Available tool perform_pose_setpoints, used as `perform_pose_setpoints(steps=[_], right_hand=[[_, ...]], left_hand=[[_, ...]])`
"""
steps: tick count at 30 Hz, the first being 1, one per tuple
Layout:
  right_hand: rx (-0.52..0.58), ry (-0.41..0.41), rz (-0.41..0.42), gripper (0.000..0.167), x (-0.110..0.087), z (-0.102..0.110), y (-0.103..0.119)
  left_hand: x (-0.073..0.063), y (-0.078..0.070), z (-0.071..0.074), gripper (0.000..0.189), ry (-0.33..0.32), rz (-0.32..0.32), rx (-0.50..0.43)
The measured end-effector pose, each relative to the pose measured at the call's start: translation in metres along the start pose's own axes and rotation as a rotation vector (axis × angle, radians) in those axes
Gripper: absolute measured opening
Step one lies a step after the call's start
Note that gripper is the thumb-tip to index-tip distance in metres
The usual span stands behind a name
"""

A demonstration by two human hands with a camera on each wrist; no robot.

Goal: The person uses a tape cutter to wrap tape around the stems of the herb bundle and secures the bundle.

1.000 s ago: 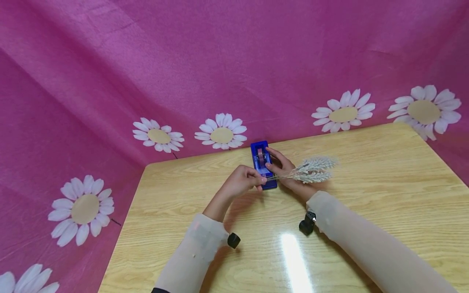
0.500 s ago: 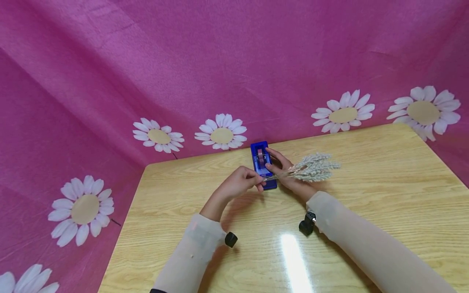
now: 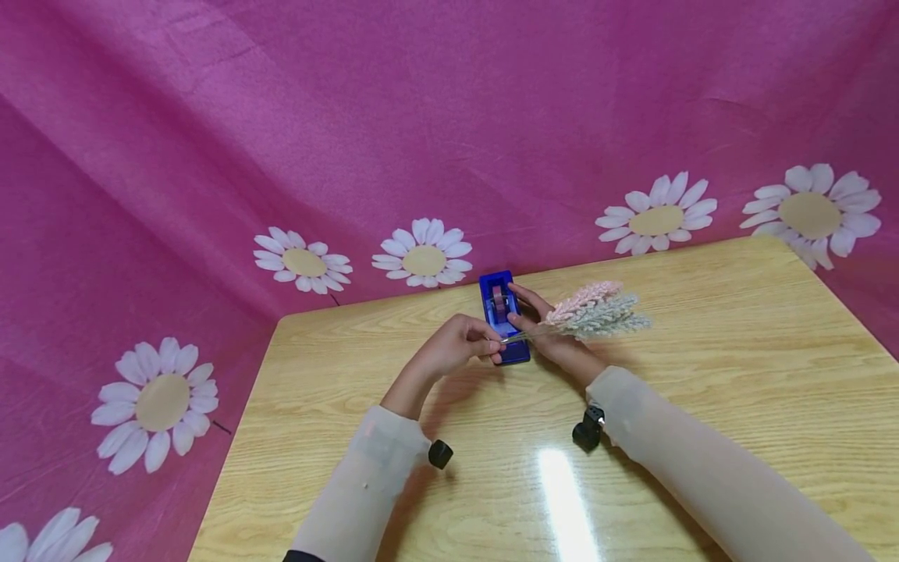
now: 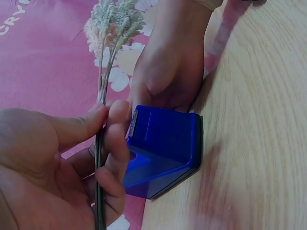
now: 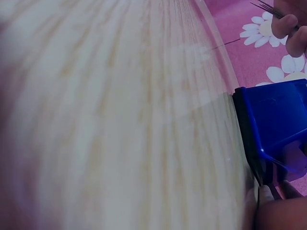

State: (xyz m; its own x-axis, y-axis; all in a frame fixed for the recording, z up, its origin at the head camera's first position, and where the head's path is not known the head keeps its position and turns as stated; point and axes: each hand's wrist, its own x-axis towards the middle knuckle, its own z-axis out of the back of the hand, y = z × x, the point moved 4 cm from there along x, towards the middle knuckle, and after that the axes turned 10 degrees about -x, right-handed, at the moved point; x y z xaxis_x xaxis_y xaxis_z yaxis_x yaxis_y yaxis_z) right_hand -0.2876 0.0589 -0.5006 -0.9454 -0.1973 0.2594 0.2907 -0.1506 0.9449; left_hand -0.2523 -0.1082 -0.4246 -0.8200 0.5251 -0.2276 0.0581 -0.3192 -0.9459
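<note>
Watching remotely, I see a pale wood-grain table point(image 3: 337, 375) with glare on it, backed by a magenta cloth point(image 3: 449, 117). I count six white daisies point(image 3: 423, 260) on that cloth in the head view, one cut off by the edge. There are two hands, one blue tape dispenser point(image 3: 500, 324) near the table's back edge, and one bunch of stems point(image 3: 595, 314) with pink and grey-green heads; I cannot count the stems. The left hand point(image 3: 465, 344) pinches the bunch beside the dispenser; the right hand point(image 3: 551, 332) grips the dispenser's side.
</note>
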Motion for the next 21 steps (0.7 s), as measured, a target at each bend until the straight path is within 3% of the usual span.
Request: perform_pose_setpoints(steps=[6, 11, 18, 21], right_hand=[[-0.014, 0.059, -0.066, 0.059, -0.0005, 0.0008, -0.0027], [0.075, 0.008, 0.005, 0.058, 0.0020, -0.0010, -0.0029], [-0.022, 0.084, -0.054, 0.061, -0.0055, 0.0012, -0.0012], [0.028, 0.050, -0.021, 0.059, -0.0021, 0.0005, 0.0007]], left_hand=[[0.0010, -0.0003, 0.0032, 0.018, 0.011, 0.018, -0.018], [0.0013, -0.0006, 0.0051, 0.021, 0.028, -0.004, 0.023], [0.0013, -0.0012, 0.0059, 0.023, 0.026, -0.006, 0.069], [0.0018, -0.0006, 0.0063, 0.020, 0.008, -0.010, 0.089]])
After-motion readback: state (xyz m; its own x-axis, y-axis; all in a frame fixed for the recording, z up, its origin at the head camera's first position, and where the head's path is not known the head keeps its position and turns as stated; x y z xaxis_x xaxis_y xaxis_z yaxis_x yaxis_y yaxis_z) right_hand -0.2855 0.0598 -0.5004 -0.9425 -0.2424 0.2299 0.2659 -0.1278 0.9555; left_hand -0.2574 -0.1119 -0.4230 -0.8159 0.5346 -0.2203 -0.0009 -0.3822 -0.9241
